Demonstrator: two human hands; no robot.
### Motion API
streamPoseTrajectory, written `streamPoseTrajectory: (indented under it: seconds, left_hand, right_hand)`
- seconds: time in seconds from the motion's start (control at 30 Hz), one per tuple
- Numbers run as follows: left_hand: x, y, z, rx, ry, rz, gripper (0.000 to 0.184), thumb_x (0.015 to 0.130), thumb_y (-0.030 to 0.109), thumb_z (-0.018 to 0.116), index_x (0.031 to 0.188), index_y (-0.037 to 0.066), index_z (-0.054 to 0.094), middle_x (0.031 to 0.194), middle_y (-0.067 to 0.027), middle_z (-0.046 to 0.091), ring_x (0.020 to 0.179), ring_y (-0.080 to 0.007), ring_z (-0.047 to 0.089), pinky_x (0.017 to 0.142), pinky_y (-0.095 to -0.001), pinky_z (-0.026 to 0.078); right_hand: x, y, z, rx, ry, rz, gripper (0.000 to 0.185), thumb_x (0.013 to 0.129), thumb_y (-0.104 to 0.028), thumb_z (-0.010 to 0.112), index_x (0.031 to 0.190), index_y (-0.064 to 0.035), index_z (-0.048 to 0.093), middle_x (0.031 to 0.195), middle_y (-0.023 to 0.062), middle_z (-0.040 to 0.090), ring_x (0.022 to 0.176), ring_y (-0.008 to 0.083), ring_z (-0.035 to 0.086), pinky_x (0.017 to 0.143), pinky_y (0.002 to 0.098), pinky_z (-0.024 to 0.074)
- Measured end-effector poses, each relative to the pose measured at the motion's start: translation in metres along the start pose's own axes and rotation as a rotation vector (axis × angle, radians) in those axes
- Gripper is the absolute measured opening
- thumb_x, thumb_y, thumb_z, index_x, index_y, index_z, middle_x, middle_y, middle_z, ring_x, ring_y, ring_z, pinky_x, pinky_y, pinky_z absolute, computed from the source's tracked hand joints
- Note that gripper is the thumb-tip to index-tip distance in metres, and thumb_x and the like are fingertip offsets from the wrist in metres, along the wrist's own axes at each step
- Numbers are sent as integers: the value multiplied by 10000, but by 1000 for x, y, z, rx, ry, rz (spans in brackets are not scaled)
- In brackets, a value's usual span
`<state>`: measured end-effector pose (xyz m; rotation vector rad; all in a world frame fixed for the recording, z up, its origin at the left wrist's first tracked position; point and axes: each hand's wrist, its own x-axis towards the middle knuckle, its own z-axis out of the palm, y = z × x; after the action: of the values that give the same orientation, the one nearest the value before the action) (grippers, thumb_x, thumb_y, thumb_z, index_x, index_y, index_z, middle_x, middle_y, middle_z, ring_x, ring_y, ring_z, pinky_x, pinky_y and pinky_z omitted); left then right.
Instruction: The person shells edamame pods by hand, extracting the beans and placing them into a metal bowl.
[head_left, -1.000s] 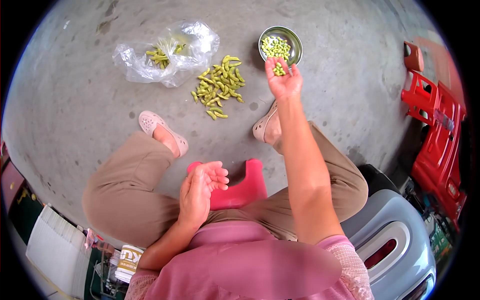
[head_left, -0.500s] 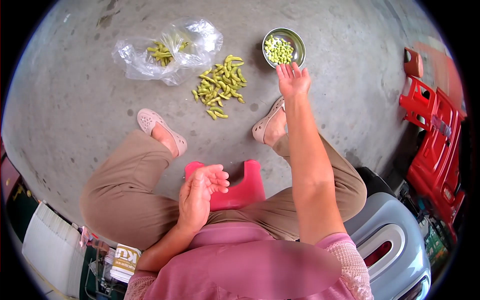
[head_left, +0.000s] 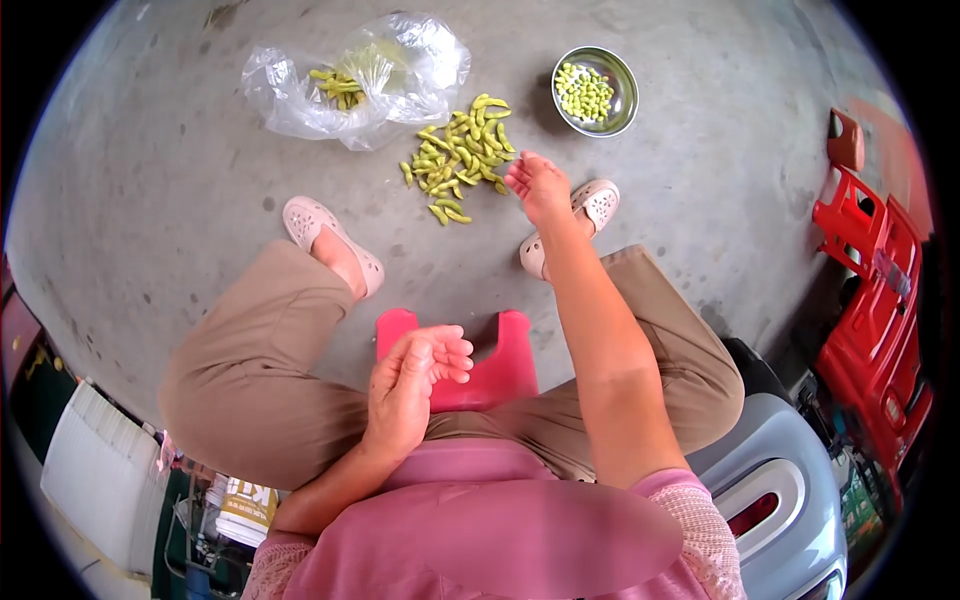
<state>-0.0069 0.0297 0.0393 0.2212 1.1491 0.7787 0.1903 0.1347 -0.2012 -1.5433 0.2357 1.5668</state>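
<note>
My right hand is over the floor, just right of a pile of green pods, its fingers loosely spread with nothing in them. Shelled green beans lie in a round metal bowl, farther up and to the right of that hand. My left hand hovers above my lap, palm turned inward, fingers slightly curled and apart, and it looks empty. More pods are in a clear plastic bag at the upper left, beside the pile.
A pink stool stands between my legs. To the right are red plastic stools and a grey-blue plastic object. At the lower left are a white container and a white stack. My shoes rest on the floor.
My right hand has emptied its beans into the bowl and moved away from it, down and left towards the pod pile. My left hand has hardly moved. The view has shifted slightly.
</note>
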Motion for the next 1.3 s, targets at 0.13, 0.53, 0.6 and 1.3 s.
streamPoseTrajectory:
  seconds: [0.13, 0.53, 0.6, 1.3]
  left_hand:
    - [1, 1, -4, -19, -9, -3, 342, 894, 254, 339, 1022, -28, 484, 907, -107, 549, 776, -149, 527, 688, -272, 443]
    - [-2, 11, -2, -3, -8, 39, 326, 898, 224, 316, 1019, -32, 477, 903, -114, 540, 774, -158, 518, 691, -282, 435]
    - [-7, 10, 1, -13, -3, 57, 312, 896, 213, 318, 1017, -28, 476, 892, -119, 539, 759, -167, 521, 678, -292, 437]
    - [-17, -28, -15, 331, -200, 181, 153, 818, 117, 502, 901, -5, 541, 733, -48, 559, 589, -83, 514, 503, -202, 447]
  right_hand:
    - [18, 6, 12, -575, 32, -201, 144, 746, -133, 549, 815, -7, 550, 640, 85, 562, 549, 169, 545, 508, 250, 456]
    - [15, 12, 29, -1348, -56, -354, 207, 719, -180, 571, 818, -8, 509, 804, 162, 567, 609, 291, 567, 574, 351, 474]
    - [-32, 2, 31, -1006, -120, -224, 202, 752, -183, 547, 814, -3, 480, 784, 158, 568, 596, 259, 570, 539, 336, 481]
    - [-279, 22, -24, -235, -538, -115, 90, 807, -119, 406, 828, -39, 441, 746, 69, 514, 646, 159, 545, 558, 289, 483]
